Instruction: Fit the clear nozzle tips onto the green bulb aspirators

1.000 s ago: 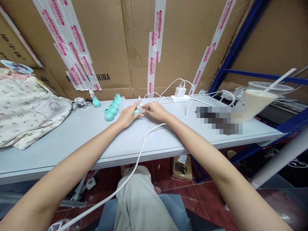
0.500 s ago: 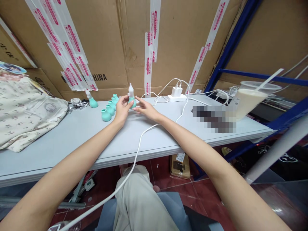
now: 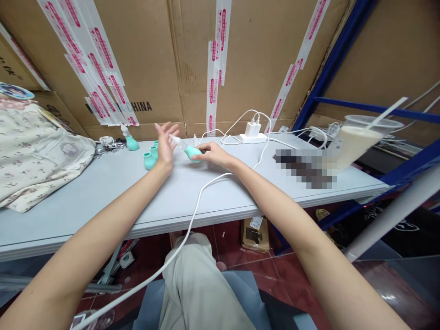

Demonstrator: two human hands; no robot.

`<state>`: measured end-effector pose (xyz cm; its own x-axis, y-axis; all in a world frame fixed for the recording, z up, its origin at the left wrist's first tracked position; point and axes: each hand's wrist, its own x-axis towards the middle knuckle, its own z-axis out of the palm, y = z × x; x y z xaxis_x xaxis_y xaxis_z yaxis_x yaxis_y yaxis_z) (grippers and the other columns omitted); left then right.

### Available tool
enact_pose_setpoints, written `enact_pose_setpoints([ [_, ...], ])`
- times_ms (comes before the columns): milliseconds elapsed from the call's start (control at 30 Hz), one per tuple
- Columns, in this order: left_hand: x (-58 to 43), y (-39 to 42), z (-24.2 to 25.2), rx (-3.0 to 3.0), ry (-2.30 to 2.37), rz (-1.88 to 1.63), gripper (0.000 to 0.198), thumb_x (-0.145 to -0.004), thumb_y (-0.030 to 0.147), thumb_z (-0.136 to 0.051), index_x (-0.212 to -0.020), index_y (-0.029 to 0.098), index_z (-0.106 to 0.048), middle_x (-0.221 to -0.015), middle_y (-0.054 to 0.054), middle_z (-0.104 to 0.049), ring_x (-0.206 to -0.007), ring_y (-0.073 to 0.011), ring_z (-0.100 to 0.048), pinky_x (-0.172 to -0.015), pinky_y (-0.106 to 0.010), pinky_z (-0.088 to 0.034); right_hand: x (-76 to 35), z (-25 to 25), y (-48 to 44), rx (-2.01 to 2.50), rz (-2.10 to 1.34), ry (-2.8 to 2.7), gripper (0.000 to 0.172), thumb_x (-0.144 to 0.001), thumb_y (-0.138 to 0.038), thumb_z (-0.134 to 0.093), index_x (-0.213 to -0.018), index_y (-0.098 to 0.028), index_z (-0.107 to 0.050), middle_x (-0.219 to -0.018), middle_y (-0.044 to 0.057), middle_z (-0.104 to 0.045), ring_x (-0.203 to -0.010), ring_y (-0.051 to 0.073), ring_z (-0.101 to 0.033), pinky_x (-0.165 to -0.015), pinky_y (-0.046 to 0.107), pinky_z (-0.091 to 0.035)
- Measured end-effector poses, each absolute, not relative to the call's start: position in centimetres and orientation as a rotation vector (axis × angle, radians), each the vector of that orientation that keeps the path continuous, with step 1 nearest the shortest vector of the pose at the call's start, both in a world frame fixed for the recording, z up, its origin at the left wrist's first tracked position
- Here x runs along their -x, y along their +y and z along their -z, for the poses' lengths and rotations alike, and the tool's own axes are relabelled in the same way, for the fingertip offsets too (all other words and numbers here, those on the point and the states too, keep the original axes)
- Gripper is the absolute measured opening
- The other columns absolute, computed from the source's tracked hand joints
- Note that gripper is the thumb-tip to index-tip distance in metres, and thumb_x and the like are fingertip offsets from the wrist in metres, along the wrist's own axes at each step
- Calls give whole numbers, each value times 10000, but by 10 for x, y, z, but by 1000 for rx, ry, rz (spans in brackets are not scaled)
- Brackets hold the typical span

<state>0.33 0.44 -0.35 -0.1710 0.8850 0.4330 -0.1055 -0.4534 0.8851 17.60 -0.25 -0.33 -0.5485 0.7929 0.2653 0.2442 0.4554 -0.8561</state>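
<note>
My right hand (image 3: 213,156) grips a teal rubber bulb with a clear white nozzle (image 3: 188,149), tilted so the nozzle points left. The nozzle tip rests against the palm of my left hand (image 3: 165,142), which is raised with fingers spread and holds nothing. Behind the left hand stand several loose teal bulbs (image 3: 149,160) on the white table (image 3: 103,192). Another teal bulb with a nozzle (image 3: 130,142) stands upright further left, near the cardboard wall.
A floral cloth (image 3: 34,156) lies at the table's left. A white charger block (image 3: 252,133) with cables sits at the back; one cable (image 3: 195,206) runs off the front edge. A plastic cup with a straw (image 3: 357,142) stands right, by blue shelving.
The bulb went from my left hand, where it stood upright, into my right hand. It is now tilted with its nozzle against my opened left palm.
</note>
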Motion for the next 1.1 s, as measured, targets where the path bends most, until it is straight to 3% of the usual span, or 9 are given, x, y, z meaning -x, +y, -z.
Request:
enact_pose_setpoints([
  [133,13,4,-7,-1385,943,-1792,645,-889,623,-134,-976,171,-587,-1095,-111,-627,-1065,-185,-584,-871,-289,-485,-182,-3,-5,840,-1026,-2093,348,-651,-428,-694,-673,-90,-618,-567,-25,-403,-562,80,-353,-500,214,-247],
  [233,15,1,-10,-1390,921,-1795,609,-890,581,-184,-854,157,-619,-964,-110,-663,-952,-177,-629,-811,-265,-502,-185,-6,-7,839,-1090,-2170,368,-643,-436,-701,-771,-99,-631,-609,-14,-471,-557,87,-397,-483,214,-248],
  [300,14,-1,-11,-1396,902,-1797,615,-894,572,-186,-831,145,-624,-912,-104,-668,-913,-176,-637,-777,-265,-509,-184,-5,-8,856,-1134,-2212,393,-669,-460,-682,-820,-99,-635,-649,4,-517,-560,93,-424,-477,217,-259],
  [433,13,-6,-16,-1381,922,-1783,716,-899,604,-88,-817,129,-618,-842,-89,-665,-874,-168,-636,-754,-272,-511,-183,1,-6,845,-1089,-2254,379,-682,-468,-666,-665,-94,-609,-564,-17,-441,-529,82,-352,-481,233,-226],
  [533,14,-7,-18,-1351,917,-1808,731,-910,581,-63,-789,126,-623,-812,-82,-665,-824,-159,-639,-755,-281,-508,-184,0,-4,804,-1076,-2221,346,-641,-429,-697,-668,-93,-616,-574,-23,-440,-550,83,-341,-501,235,-225],
  [700,16,0,-13,-1362,908,-1840,717,-871,636,-148,-693,149,-643,-747,-100,-662,-786,-191,-654,-715,-298,-515,-186,-6,-9,753,-1147,-2249,443,-708,-533,-640,-756,-92,-646,-640,4,-497,-577,93,-407,-513,231,-247],
  [900,17,3,-9,-1384,899,-1856,686,-859,633,-221,-654,139,-650,-738,-125,-660,-744,-192,-651,-697,-301,-515,-183,1,-4,698,-1121,-2268,376,-637,-447,-709,-710,-84,-645,-599,-17,-470,-569,88,-374,-521,228,-244],
  [1100,16,1,-10,-1376,895,-1872,705,-850,656,-227,-632,134,-649,-718,-123,-655,-683,-181,-639,-651,-299,-510,-184,-4,-10,733,-1198,-2296,412,-696,-495,-673,-762,-89,-662,-619,3,-510,-553,91,-409,-505,224,-281],
])
